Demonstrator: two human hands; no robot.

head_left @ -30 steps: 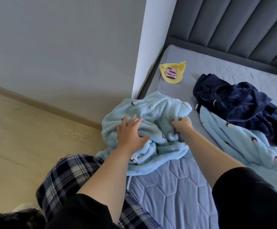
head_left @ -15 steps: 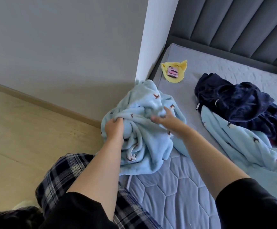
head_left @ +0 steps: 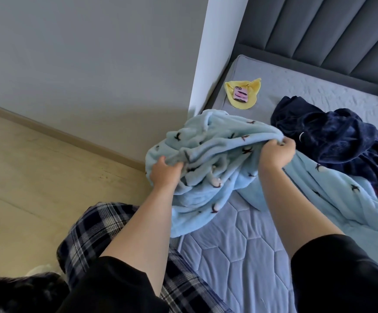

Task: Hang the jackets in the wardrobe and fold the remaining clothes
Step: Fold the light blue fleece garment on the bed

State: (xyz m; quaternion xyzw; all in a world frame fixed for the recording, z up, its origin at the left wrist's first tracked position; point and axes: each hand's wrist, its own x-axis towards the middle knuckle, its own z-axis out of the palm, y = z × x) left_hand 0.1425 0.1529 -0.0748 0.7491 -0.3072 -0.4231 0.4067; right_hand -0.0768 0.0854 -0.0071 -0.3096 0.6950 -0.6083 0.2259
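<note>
You see a grey quilted mattress (head_left: 239, 256) below a dark padded headboard (head_left: 318, 28). Near its top corner a pink phone (head_left: 241, 94) lies on a yellow cloth (head_left: 233, 86). A white pillar (head_left: 219, 41) stands beside the bed, and a grey wall (head_left: 82, 53) meets the pale wooden floor (head_left: 25, 177).
</note>
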